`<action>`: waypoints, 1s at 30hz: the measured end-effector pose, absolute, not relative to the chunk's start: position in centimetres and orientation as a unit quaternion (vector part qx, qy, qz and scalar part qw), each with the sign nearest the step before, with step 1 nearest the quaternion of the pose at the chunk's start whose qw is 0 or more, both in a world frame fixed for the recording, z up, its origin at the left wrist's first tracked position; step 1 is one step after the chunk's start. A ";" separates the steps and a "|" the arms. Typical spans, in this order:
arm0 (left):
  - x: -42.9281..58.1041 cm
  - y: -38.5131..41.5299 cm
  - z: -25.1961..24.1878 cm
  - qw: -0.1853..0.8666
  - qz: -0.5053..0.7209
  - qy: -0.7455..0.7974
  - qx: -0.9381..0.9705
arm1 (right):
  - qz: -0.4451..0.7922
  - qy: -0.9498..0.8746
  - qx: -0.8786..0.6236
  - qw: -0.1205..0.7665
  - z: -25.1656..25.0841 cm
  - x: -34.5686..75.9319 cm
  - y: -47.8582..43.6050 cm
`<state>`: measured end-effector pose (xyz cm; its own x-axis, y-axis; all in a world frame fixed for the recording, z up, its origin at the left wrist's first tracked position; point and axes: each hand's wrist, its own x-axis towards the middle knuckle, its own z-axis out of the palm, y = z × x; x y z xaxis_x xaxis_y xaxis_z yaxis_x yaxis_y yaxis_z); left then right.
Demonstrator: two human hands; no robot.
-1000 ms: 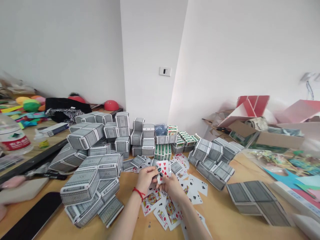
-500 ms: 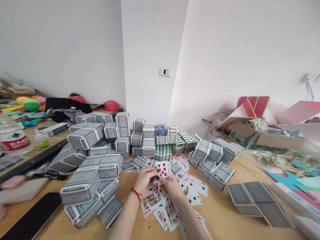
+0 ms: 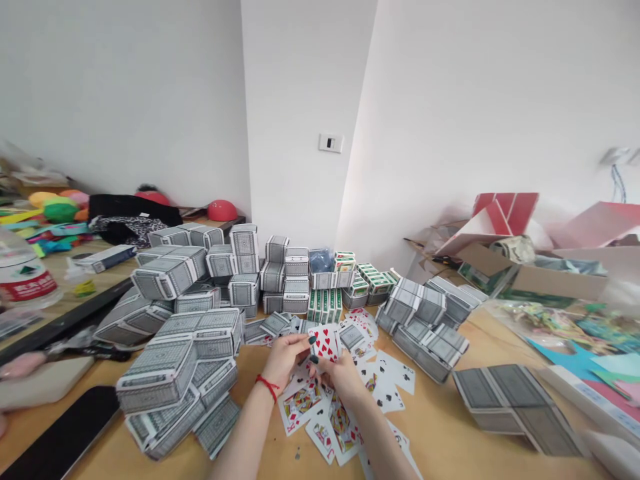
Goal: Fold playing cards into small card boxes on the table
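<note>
- I see a heap of grey-patterned folded card cubes (image 3: 165, 363) on the pale wooden table (image 3: 440, 433).
- The left hand (image 3: 284, 357) is curled, pinching the left edge of a white heart-pipped playing card (image 3: 326, 341).
- The card stands upright.
- The right hand (image 3: 344, 377) apparently grips it from below; the fingers are partly hidden.
- Beneath lie loose face-up playing cards (image 3: 387, 393).

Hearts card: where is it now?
Head view, centre: hearts card held between left hand and right hand, above loose face-up cards, before the green packs.

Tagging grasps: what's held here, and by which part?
A white playing card with red hearts, upright: left hand pinches its left edge, right hand holds its lower edge.
</note>
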<state>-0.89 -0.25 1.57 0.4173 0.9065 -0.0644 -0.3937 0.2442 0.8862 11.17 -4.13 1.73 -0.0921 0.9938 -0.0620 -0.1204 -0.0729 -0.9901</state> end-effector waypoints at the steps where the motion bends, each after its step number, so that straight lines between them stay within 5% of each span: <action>1: -0.9 -0.2 1.5 0.727 0.445 0.310 0.422 | 0.566 -0.472 -0.464 0.491 1.7 11.2 -4.1; 30: -0.3 0.2 1.2 0.653 0.548 0.388 0.351 | 0.535 -0.461 -0.488 0.513 1.9 10.4 -4.0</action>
